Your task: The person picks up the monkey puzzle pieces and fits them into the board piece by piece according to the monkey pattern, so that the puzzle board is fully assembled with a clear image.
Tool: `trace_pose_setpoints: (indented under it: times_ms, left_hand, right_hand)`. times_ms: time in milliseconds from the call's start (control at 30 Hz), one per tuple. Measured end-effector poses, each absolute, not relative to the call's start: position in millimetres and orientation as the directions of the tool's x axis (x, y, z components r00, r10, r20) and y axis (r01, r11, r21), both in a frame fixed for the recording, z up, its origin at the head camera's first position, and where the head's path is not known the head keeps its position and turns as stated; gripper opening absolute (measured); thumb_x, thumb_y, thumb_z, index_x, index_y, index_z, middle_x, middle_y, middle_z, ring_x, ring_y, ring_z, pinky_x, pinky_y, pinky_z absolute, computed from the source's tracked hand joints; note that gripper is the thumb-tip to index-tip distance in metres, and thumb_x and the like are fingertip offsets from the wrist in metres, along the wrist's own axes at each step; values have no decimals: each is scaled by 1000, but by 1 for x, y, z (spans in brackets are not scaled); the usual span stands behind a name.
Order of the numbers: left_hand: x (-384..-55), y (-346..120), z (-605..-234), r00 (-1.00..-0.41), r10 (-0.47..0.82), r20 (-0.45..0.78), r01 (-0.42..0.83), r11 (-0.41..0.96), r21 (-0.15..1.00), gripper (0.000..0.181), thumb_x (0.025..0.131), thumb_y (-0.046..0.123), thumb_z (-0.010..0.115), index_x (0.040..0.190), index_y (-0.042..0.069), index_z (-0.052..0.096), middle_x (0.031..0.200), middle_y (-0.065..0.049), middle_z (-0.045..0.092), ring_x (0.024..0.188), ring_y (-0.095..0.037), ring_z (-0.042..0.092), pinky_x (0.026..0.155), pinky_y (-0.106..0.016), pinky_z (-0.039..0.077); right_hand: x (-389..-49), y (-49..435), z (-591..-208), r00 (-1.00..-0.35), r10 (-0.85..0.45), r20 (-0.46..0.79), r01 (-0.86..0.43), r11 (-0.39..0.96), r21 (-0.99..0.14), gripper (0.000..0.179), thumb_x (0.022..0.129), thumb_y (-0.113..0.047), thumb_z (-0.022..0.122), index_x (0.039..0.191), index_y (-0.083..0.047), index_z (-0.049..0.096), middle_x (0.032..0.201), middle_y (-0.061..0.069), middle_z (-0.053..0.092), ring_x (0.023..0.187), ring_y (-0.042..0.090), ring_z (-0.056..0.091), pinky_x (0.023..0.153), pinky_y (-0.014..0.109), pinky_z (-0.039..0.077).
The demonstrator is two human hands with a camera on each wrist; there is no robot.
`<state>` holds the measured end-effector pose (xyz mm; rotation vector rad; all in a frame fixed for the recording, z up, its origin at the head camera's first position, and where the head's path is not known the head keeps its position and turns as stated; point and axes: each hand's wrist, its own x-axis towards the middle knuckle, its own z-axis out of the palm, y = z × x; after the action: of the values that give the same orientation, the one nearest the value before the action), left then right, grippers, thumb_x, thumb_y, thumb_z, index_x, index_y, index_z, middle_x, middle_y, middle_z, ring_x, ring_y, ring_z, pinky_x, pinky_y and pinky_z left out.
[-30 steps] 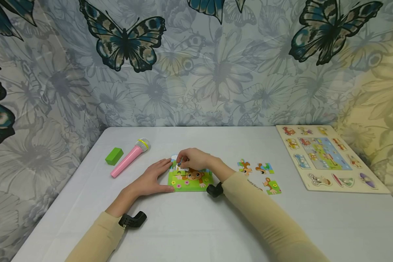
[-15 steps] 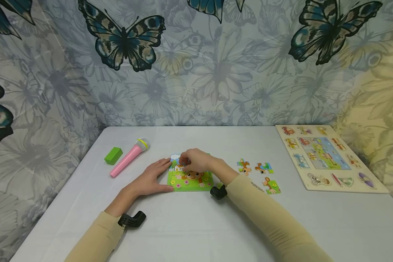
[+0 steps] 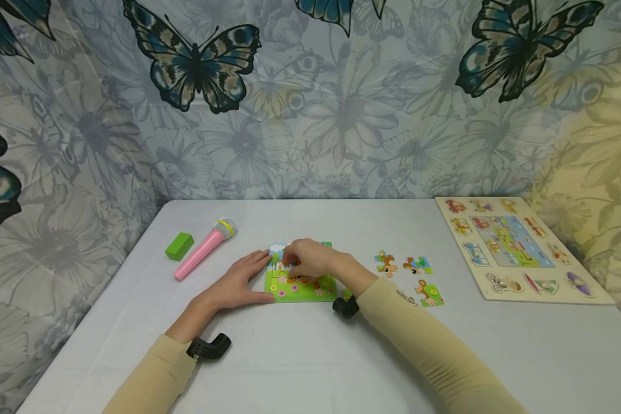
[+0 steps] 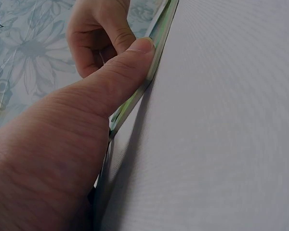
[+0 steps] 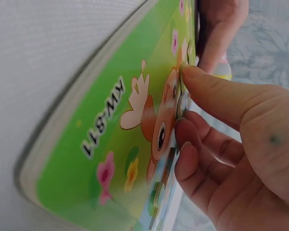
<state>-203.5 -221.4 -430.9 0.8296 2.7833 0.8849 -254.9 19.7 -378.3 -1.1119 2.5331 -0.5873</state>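
A small monkey jigsaw puzzle board (image 3: 295,294) with a green flowered border lies in the middle of the table. My left hand (image 3: 240,282) rests along its left side, fingers spread and straight, the thumb (image 4: 127,60) laid on the near edge. Over the upper middle of the board, my right hand (image 3: 310,259) bends its fingers down. In the right wrist view, its thumb and fingertips pinch a puzzle piece (image 5: 182,103) at the board's recess, mostly hidden by the fingers. Right of the board lie loose pieces: one (image 3: 386,264), another (image 3: 418,265) and a third (image 3: 430,294).
A pink toy microphone (image 3: 202,255) and a green block (image 3: 179,246) lie at the left. A large wooden picture board (image 3: 502,284) covers the table's right back corner. A green bit of puzzle piece (image 3: 347,294) peeks out by the right wrist camera. Patterned cloth hangs behind.
The right hand has shifted slightly right and lower over the board, and the piece in its fingers has gone down to the board. The left hand has stayed in place.
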Motion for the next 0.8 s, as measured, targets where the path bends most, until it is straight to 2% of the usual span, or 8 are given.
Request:
trace_pose_setpoints:
  times_ms: [367, 800]
  left_hand:
    - [-204, -221, -430, -844, 534, 56, 469, 683, 559, 97, 82, 51, 80, 156, 3, 38, 164, -9, 28, 151, -34, 17, 118, -57, 16]
    - [-204, -222, -431, -844, 534, 58, 469, 681, 562, 98, 82, 53, 80, 156, 4, 38, 164, -7, 28, 151, -34, 17, 118, -57, 16]
  right_hand:
    - [-254, 18, -381, -669, -735, -108, -626, 636, -452, 27, 93, -23, 76, 115, -11, 67, 111, 2, 56, 90, 16, 54, 88, 30, 49]
    - [-256, 17, -382, -647, -756, -99, -651, 615, -445, 23, 93, -21, 77, 112, -10, 71, 108, -2, 59, 86, 13, 55, 88, 28, 49]
